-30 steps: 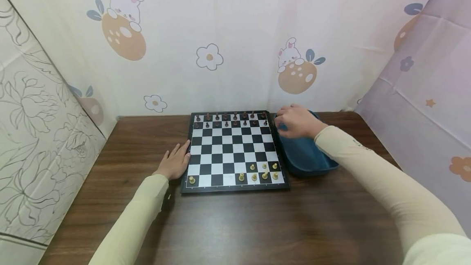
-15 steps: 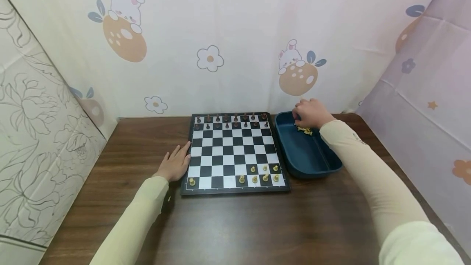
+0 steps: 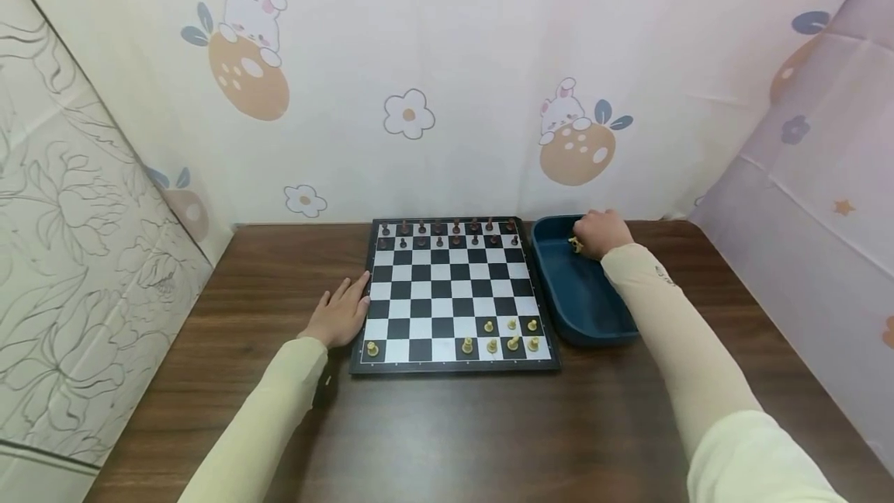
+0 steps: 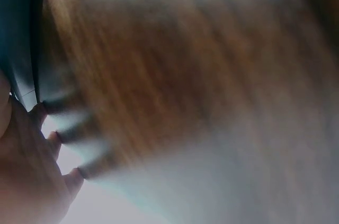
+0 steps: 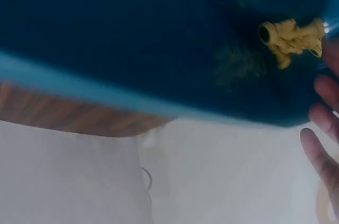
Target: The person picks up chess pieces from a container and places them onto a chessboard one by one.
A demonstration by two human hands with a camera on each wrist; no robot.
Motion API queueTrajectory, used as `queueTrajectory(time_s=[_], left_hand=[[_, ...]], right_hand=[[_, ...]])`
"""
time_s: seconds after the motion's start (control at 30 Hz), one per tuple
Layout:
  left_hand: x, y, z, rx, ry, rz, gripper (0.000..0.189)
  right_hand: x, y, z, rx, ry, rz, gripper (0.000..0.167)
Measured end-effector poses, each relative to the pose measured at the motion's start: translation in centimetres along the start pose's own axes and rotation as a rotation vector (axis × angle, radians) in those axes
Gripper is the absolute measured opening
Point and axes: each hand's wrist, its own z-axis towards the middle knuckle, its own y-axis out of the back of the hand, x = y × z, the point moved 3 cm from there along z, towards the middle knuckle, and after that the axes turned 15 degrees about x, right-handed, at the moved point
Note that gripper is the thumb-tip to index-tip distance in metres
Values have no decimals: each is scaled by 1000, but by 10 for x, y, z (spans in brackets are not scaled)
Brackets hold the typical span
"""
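My left hand (image 3: 338,318) lies with spread fingers against the left edge of the black-and-white chessboard (image 3: 454,367), and its fingertips (image 4: 74,177) show on the wood in the left wrist view. Inside the far end of a dark blue plastic tub (image 3: 594,336) is my right hand (image 3: 602,234), knuckles up. Several cream chess pieces (image 5: 294,38) lie in a small heap right at that hand, partly hidden by it in the head view. The fingers (image 5: 319,156) of the right hand are apart and slightly bent in the right wrist view.
Dark red chess pieces (image 3: 456,227) fill the board's two far rows. On the near rows stand several cream pieces (image 3: 467,345), mostly at the right, with one rook (image 3: 372,348) in the left corner. A patterned curtain (image 3: 475,154) hangs behind the wooden table (image 3: 447,433).
My right hand has moved from the tub's left rim to the right, down into its far end by the cream pieces. My left hand stays by the board; the head view has shifted slightly.
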Motion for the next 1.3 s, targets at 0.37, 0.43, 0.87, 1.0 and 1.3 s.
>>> queueTrajectory(time_s=[0.37,0.43,0.87,1.0,1.3], left_hand=[[0,0,0,-4,9,1,58],[0,0,1,-3,9,8,58],[0,1,3,2,21,13,57],[0,1,3,0,20,15,57],[-1,0,2,-2,12,14,57]], right_hand=[[-5,-18,6,97,-67,3,10],[-7,-22,8,103,-70,-5,9],[-11,-28,10,142,-109,2,11],[-13,-28,8,151,-132,21,9],[-16,-31,9,114,-130,62,16]])
